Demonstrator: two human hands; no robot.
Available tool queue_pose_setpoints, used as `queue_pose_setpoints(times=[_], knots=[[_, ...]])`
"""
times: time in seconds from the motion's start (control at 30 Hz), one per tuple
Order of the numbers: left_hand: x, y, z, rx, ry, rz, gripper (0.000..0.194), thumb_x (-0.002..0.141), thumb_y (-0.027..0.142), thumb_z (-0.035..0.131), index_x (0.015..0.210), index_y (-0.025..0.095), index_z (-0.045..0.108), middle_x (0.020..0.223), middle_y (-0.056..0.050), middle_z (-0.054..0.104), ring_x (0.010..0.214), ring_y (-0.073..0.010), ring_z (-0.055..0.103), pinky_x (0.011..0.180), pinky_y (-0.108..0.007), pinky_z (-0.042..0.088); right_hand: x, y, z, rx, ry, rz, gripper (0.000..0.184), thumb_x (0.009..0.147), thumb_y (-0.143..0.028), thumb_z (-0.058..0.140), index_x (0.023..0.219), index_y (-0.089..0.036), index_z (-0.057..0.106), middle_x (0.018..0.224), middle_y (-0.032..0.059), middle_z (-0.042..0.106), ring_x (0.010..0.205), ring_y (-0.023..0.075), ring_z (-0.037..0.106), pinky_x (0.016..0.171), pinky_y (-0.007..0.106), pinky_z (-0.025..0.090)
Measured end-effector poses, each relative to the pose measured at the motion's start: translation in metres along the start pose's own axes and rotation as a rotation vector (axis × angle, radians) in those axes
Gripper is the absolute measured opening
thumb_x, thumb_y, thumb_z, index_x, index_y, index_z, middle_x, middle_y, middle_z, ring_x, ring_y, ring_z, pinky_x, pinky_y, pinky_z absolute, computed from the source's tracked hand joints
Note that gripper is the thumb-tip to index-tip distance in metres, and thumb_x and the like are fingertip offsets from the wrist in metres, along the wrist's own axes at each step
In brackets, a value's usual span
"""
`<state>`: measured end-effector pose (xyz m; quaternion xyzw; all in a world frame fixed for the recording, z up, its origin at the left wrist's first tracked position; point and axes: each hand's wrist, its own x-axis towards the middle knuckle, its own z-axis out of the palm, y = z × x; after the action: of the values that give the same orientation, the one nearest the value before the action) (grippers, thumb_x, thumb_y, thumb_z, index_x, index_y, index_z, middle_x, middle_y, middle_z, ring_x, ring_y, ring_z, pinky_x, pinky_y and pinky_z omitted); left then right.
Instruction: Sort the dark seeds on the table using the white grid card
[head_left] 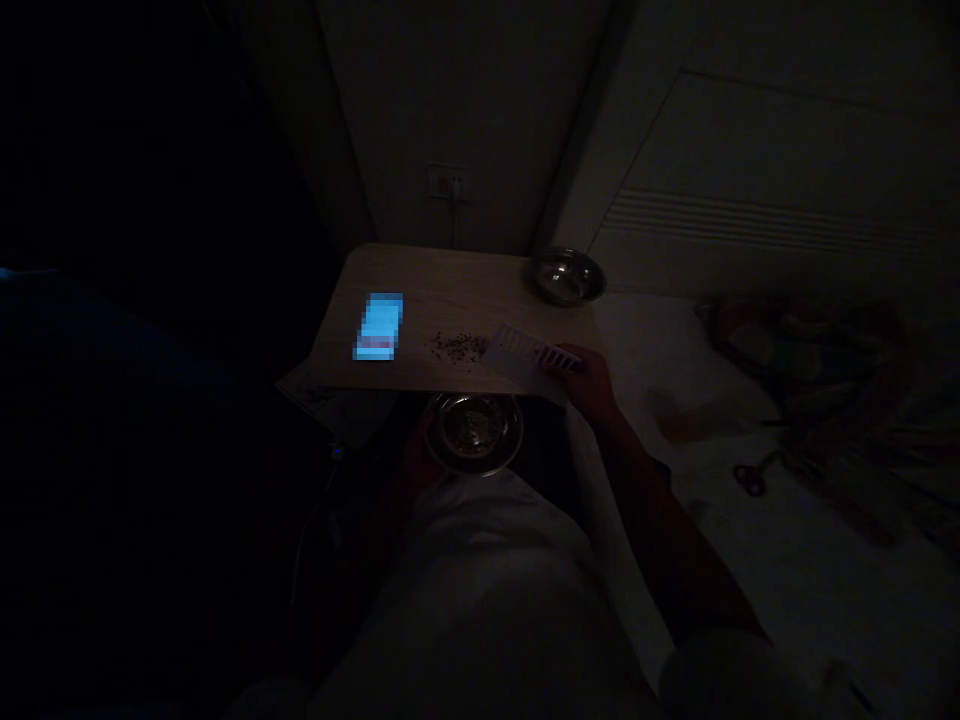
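Observation:
My right hand [589, 385] is closed on one end of a pale flat slotted piece [514, 355], which lies low over the small wooden table [427, 270]. Its far edge reaches a scatter of small dark seed-like bits [457, 347]; the dim light hides what they are exactly. Just below the table's near edge, in front of my body, my left hand [421, 450] grips the left side of a metal bowl [510, 450]. Some small bits show inside this bowl, too dark to name. Most of my left hand's fingers are lost in shadow.
A lit phone [379, 326] lies on the table's left part. Another metal bowl [568, 278] stands at its back right corner. A wall socket [448, 183] with a plugged-in cable is behind. Red-handled scissors [750, 480] and dim clutter lie on the floor at right.

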<state>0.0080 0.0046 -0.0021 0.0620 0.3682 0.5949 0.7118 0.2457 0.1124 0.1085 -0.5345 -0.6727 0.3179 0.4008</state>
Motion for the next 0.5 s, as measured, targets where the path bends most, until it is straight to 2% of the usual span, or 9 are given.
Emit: queue_pose_setpoints(times=[0.23,0.4,0.5], knots=[[-0.0011,-0.0006,-0.0012,-0.008,0.002,-0.017,0.042,0.077,0.039,0.058,0.116,0.023,0.059,0.112,-0.005,0.065,0.124,-0.0264,0.044,0.105,-0.044,0.031,-0.0019,-0.0049,0.0018,-0.019,0.004,-0.040,0.024,0.068,-0.031,0.065,0.086,-0.016,0.069,0.077,0.0026,0.068,0.066,0.0157,0.059,0.059,0.025,0.044],[0.0000,-0.0003,-0.0029,-0.001,0.024,0.001,0.046,0.075,0.035,0.061,0.120,0.027,0.055,0.114,-0.002,0.065,0.127,-0.0248,0.040,0.107,-0.041,0.029,-0.0024,-0.0052,0.0027,-0.015,0.039,-0.058,0.024,0.069,-0.031,0.064,0.088,-0.017,0.068,0.079,0.0033,0.069,0.069,0.0168,0.060,0.062,0.027,0.045],[0.0002,0.0001,-0.0021,-0.012,0.006,-0.034,0.047,0.076,0.038,0.060,0.120,0.023,0.056,0.113,-0.005,0.065,0.127,-0.0279,0.040,0.106,-0.044,0.030,-0.0029,-0.0061,0.0043,-0.040,0.028,-0.074,0.023,0.070,-0.031,0.063,0.088,-0.017,0.068,0.079,0.0030,0.069,0.068,0.0166,0.060,0.061,0.027,0.045]])
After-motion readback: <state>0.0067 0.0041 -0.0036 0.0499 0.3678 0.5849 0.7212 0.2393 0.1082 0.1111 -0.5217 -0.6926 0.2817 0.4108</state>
